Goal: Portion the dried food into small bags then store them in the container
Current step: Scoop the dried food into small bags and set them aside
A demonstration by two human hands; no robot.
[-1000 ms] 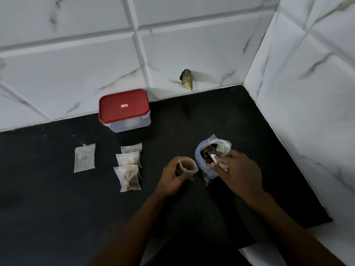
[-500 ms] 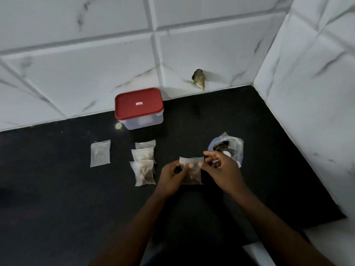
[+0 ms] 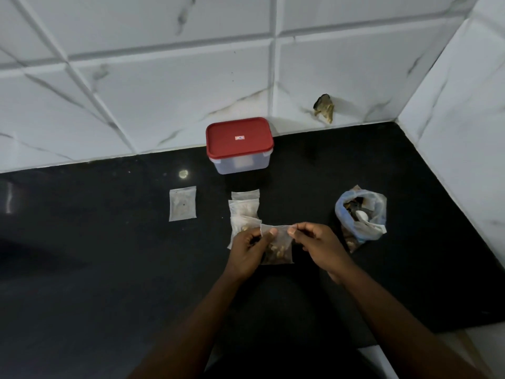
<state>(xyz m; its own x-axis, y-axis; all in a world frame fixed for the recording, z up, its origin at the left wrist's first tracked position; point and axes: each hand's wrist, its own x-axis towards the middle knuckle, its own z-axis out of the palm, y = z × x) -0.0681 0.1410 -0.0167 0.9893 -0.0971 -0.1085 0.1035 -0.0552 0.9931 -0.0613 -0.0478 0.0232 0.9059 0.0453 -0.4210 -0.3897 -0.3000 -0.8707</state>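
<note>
Scooping is finished: a sec ago the right hand (image 3: 317, 242) was dipped in the bulk bag (image 3: 360, 214), mid-right of frame; now the small bag (image 3: 276, 246), centre frame w/ brown pieces inside, is pinched along its top edge by both hands, left hand (image 3: 250, 248) at one corner, right at the other; sealing is judged under way. Filled bags (image 3: 244, 212) are stacked just left; container (image 3: 237, 165), upper centre, is lidded, so storing isn't begun; lid sticker (image 3: 240, 137) can't be read.
</note>
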